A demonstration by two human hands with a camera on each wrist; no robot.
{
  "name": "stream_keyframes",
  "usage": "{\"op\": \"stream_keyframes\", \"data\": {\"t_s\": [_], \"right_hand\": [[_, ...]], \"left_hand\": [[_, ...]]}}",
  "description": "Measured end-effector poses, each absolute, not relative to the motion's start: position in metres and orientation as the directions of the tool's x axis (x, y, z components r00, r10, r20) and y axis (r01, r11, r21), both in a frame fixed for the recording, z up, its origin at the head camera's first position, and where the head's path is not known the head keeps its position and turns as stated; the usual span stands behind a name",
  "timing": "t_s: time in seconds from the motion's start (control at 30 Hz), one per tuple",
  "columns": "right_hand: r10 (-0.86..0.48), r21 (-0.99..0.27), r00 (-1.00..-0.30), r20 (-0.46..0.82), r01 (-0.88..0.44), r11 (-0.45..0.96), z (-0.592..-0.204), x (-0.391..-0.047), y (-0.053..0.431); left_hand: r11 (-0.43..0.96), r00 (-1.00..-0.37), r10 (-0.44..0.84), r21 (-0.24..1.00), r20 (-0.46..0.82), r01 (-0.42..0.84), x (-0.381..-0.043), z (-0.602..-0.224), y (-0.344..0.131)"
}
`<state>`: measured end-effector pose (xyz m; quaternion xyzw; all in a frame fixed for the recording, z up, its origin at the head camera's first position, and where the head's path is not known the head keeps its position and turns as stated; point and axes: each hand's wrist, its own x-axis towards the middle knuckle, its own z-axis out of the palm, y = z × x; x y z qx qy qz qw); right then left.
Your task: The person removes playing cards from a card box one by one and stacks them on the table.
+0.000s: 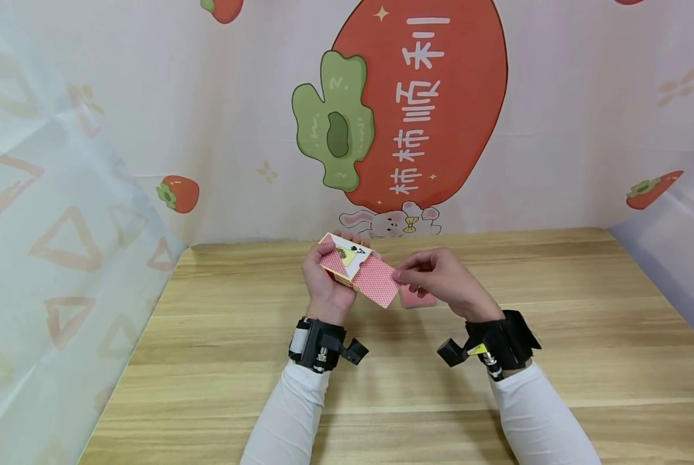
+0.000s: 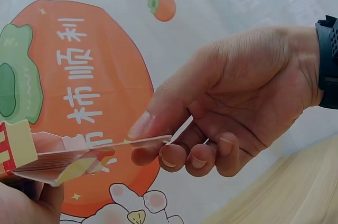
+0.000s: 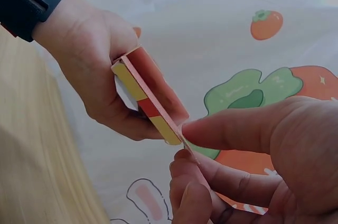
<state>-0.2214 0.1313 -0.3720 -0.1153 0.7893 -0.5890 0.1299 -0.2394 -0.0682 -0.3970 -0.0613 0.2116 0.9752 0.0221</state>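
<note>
My left hand [image 1: 329, 297] grips a playing-card box [image 1: 336, 259] whose upper face shows a red pattern and an ace of spades picture. From the box's open end a red-backed playing card [image 1: 376, 282] sticks out at a slant. With thumb and fingers my right hand [image 1: 453, 284] pinches the card's outer corner. Seen edge-on in the left wrist view, the card [image 2: 142, 142] spans from the box to the right fingertips. The yellow and red side of the box [image 3: 149, 105] faces the right wrist view. Partly hidden under my right hand, red-backed cards [image 1: 418, 299] lie on the table.
The wooden table [image 1: 236, 361] reaches back to a white cloth [image 1: 254, 129] printed with persimmons and a rabbit. Black wrist straps with small cameras [image 1: 355, 352] stick out inward from both forearms. A pale cloth [image 1: 33, 258] hangs along the left side.
</note>
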Motion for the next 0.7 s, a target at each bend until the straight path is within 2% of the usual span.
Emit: {"op": "stream_keyframes", "data": {"t_s": [0.7], "right_hand": [[-0.347, -0.949, -0.935, -0.076, -0.039, 0.314, -0.3722, -0.2218, 0.1330]], "left_hand": [[-0.906, -0.992, 0.039, 0.414, -0.118, -0.085, -0.2381, -0.3972, -0.0681]]}}
